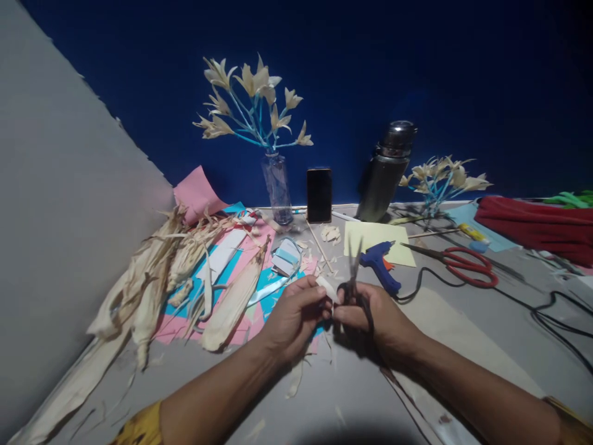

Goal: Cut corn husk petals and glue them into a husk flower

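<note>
My left hand (301, 309) is closed, pinching a small pale piece of corn husk (328, 288) between thumb and fingers. Close beside it, my right hand (370, 312) is wrapped round a pair of dark-handled scissors (354, 272), their blades pointing up and away from me and slightly apart. The right fingertips come near the lower end of the husk piece; whether they touch it I cannot tell. Under and left of my hands, dried corn husks (236, 303) lie over pink and blue paper (273, 293). Small husk scraps are scattered on the table.
Behind stand a glass vase (277, 188) of husk flowers (252, 83), a phone (319, 195) and a steel flask (386, 170). To the right lie a blue glue gun (380, 266) with its cord, red-handled scissors (470, 267), yellow paper (370, 237) and a red cloth (532, 228).
</note>
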A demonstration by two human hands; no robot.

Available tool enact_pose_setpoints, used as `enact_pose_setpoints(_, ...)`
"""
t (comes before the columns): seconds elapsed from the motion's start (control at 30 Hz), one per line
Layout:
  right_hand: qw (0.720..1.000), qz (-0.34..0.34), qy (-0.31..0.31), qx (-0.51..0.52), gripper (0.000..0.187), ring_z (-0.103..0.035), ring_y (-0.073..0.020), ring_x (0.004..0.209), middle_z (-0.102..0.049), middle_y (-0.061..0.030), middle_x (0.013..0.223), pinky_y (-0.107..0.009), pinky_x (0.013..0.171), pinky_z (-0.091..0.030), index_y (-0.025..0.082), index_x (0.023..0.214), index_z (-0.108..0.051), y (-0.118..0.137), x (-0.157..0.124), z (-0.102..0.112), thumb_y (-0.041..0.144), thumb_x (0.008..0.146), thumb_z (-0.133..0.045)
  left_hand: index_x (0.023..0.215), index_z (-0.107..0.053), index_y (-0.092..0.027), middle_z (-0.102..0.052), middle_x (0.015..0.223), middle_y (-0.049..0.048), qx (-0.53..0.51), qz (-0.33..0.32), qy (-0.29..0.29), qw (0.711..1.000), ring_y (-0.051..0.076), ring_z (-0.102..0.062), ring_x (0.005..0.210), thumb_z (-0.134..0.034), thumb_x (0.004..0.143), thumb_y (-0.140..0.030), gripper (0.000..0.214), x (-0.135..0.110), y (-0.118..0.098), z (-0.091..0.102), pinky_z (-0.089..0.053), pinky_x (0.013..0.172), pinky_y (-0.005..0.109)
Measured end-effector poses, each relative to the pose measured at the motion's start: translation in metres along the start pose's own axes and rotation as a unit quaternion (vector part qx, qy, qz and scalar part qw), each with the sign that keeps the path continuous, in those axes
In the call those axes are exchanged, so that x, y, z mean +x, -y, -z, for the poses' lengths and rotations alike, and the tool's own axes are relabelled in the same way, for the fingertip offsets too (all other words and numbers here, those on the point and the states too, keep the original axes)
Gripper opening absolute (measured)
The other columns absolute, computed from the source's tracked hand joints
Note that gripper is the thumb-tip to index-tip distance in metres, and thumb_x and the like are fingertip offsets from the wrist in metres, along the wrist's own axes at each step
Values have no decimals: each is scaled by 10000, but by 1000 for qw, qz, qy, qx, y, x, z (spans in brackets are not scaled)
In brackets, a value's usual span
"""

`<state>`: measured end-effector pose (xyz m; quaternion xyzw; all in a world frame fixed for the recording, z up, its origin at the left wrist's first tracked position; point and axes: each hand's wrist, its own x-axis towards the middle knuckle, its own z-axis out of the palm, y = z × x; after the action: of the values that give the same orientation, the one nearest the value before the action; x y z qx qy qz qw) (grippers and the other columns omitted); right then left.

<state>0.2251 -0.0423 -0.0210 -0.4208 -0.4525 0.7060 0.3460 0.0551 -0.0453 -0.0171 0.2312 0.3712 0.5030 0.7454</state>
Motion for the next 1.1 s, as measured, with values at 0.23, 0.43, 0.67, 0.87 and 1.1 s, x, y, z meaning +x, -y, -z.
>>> enact_pose_setpoints(0.23, 977, -40, 139, -154, 503, -375, -96, 553, -484, 20, 604, -216, 471, -287, 151, 712, -597, 12, -1, 15, 617, 716, -784, 707, -621, -152, -633, 612, -6, 72, -56, -17, 996, 101, -572, 559, -794, 628, -170, 190, 0, -18, 4, -459, 608, 217)
enact_pose_setpoints(0.43, 967, -75, 158, -186, 504, -513, -131, 534, -630, -50, 615, -212, 443, -328, 165, 656, -569, 11, -1, 15, 635, 733, -734, 670, -603, -154, -585, 572, -22, 77, -37, -24, 996, 85, -525, 518, -762, 620, -163, 167, 1, -18, 4, -422, 569, 207)
enact_pose_setpoints(0.67, 966, -102, 131, -196, 337, -461, -87, 429, -636, -24, 547, -178, 376, -302, 169, 604, -558, 12, -1, 13, 426, 757, -713, 654, -589, -159, -574, 570, -23, 93, -39, -27, 995, 94, -524, 536, -750, 630, -177, 163, 2, -17, 4, -416, 585, 218)
enact_pose_setpoints(0.87, 968, -119, 127, -178, 368, -350, -60, 308, -528, 27, 405, -185, 302, -233, 165, 500, -565, 5, 0, 14, 383, 761, -704, 608, -563, -157, -557, 561, -13, 116, -50, -17, 992, 95, -487, 539, -711, 632, -177, 152, 1, -19, 3, -382, 583, 227)
enact_pose_setpoints(1.1, 983, -115, 87, -113, 341, -383, -59, 334, -591, 13, 478, -181, 325, -232, 165, 587, -577, 2, 2, 14, 420, 765, -716, 648, -565, -168, -594, 585, 16, 102, -31, 49, 993, 146, -550, 590, -660, 643, -163, 95, -1, -21, 4, -430, 656, 281)
